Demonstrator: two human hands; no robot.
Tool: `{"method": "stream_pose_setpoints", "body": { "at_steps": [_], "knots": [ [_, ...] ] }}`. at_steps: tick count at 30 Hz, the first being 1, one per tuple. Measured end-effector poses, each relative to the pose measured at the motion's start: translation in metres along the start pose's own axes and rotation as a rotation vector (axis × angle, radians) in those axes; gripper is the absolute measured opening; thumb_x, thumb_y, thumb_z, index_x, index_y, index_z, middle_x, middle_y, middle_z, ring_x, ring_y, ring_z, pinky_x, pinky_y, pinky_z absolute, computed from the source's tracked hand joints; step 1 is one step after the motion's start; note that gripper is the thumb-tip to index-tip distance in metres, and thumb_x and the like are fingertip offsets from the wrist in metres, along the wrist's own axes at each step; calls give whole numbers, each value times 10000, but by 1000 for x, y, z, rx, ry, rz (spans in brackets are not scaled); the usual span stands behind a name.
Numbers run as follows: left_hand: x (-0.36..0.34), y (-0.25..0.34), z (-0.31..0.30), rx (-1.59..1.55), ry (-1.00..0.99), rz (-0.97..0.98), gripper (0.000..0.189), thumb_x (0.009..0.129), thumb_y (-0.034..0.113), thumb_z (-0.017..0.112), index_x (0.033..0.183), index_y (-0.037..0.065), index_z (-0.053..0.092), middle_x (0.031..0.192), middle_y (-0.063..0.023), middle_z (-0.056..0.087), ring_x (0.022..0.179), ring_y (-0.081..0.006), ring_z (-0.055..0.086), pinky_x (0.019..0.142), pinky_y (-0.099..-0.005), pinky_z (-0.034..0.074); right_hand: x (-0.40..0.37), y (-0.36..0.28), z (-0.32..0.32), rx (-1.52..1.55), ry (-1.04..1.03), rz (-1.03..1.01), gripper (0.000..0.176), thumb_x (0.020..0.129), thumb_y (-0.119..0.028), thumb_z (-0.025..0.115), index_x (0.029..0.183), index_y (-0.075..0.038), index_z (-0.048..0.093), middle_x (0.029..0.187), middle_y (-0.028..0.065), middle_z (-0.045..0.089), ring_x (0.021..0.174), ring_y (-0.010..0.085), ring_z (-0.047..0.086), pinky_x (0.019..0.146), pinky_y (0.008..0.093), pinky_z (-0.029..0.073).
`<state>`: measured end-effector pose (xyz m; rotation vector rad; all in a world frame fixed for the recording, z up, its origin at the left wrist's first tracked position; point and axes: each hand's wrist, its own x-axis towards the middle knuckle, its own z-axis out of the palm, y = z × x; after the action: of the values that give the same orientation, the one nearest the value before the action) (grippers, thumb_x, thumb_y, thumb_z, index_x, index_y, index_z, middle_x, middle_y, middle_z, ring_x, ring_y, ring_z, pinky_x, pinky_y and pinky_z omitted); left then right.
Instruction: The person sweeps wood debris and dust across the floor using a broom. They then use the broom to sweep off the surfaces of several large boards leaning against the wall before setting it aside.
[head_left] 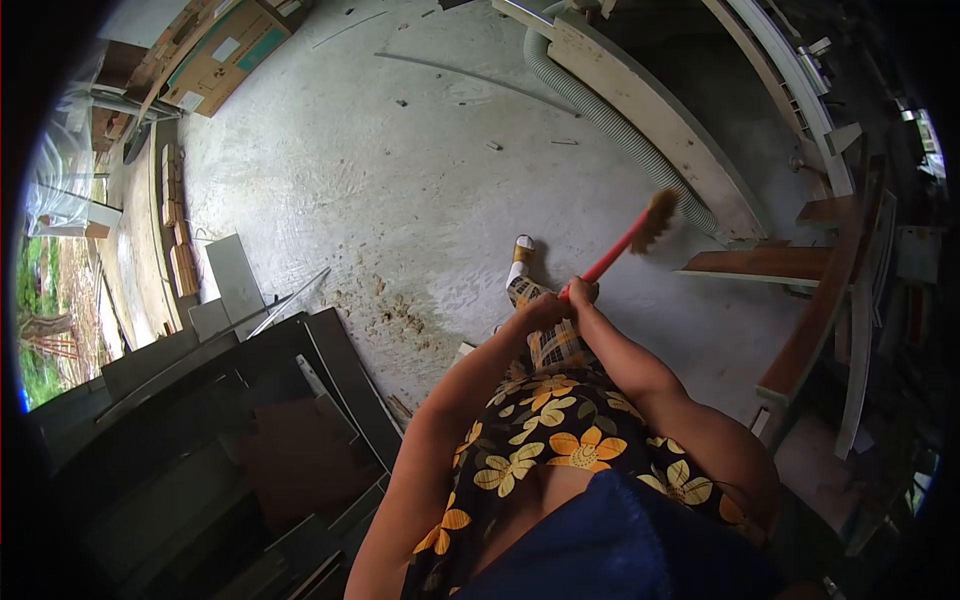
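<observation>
I note a sleeveless black top (575, 415) printed with yellow and orange flowers (585, 450); plaid trousers (555, 345), orange and dark; white sock (517, 270); brown slipper (524, 254); dark blue cloth (620, 540), type unclear.

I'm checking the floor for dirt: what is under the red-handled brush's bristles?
Grey concrete floor shows next to the bristles, with a ribbed hose close by. The patch directly beneath is covered, so what lies there cannot be seen.

A: Workshop or home?
B: Workshop, prob. woodworking.
A: Why?
B: Stacked panels (345, 370) lower L, brown wood strips (765, 263) R side, ribbed hose (610, 122) upper R, cardboard box (225, 65) upper L, grey concrete floor (450, 190) w/ dirt (400, 313) on it.
</observation>
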<state>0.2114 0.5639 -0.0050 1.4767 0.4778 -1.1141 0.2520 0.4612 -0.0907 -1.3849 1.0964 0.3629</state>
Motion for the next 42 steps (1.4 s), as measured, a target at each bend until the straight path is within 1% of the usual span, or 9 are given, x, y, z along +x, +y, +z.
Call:
{"method": "stream_pose_setpoints", "body": {
  "at_steps": [8, 13, 19, 20, 26, 28, 31, 37, 42],
  "knots": [
    [74, 87, -52, 196, -87, -116, 413, 803, 365, 518, 634, -10, 551, 546, -96, 543, 404, -177, 523, 364, -297, 396, 72, -61, 42, -53, -8, 153, 25, 687, 8, 449, 676, -12, 437, 529, 71, 468, 398, 170, 462, 360, 307, 398],
    [104, 127, -97, -366, 69, -210, 241, 762, 225, 608, 652, 39, 501, 495, -23, 435, 331, -142, 390, 304, -299, 300, 135, -106, 114, -573, -297, -32, 77, 635, -63, 520, 588, -20, 476, 503, 94, 507, 426, 196, 503, 399, 328, 416],
    [105, 110, -122, -925, 424, -48, 141, 760, 148, 560, 710, 70, 454, 507, -8, 432, 331, -115, 377, 302, -276, 288, 141, -77, 208, -944, -396, -404, 316, 647, -36, 514, 940, 43, 423, 628, 146, 564, 472, 222, 572, 400, 338, 466],
    [99, 106, -119, -968, 515, -29, 135, 762, 145, 551, 715, 71, 448, 502, -9, 429, 328, -115, 373, 298, -278, 286, 93, -108, 211, -890, -528, -186, 337, 667, -49, 514, 981, 32, 422, 638, 127, 556, 504, 199, 572, 429, 323, 471],
    [113, 80, -76, -971, 679, 101, 454, 787, 72, 521, 1181, -1, 308, 938, -98, 513, 766, -146, 524, 619, -266, 445, 32, -149, 198, -840, -1096, -134, 415, 723, -78, 521, 1120, 10, 434, 595, 56, 518, 487, 141, 503, 443, 296, 430],
    [77, 111, -65, -945, 659, 171, 459, 793, 86, 518, 1182, 6, 288, 878, -94, 524, 694, -148, 531, 583, -273, 449, 20, -160, 183, -788, -1130, -201, 410, 737, -75, 519, 1128, 4, 429, 614, 60, 516, 491, 133, 509, 444, 289, 434],
    [31, 135, -59, -822, 521, 124, 423, 786, 98, 529, 1144, 6, 325, 801, -76, 531, 609, -138, 521, 515, -273, 438, 16, -152, 154, -690, -892, -362, 419, 740, -72, 514, 1143, -17, 416, 626, 71, 513, 478, 132, 512, 439, 284, 443],
    [53, 122, -83, -718, 308, 41, 181, 751, 113, 552, 895, 25, 487, 627, -29, 513, 459, -107, 468, 388, -267, 366, 20, -175, 149, -636, -502, -151, 319, 730, -28, 467, 1032, -52, 365, 558, 60, 467, 410, 140, 478, 349, 286, 422],
    [41, 98, -118, -922, 324, -195, 82, 755, 129, 544, 772, 71, 490, 547, -7, 475, 356, -111, 419, 308, -266, 311, 23, -116, 183, -668, -545, -17, 384, 705, -23, 485, 1054, 7, 327, 590, 113, 507, 403, 190, 506, 336, 329, 424]
  ]
}}
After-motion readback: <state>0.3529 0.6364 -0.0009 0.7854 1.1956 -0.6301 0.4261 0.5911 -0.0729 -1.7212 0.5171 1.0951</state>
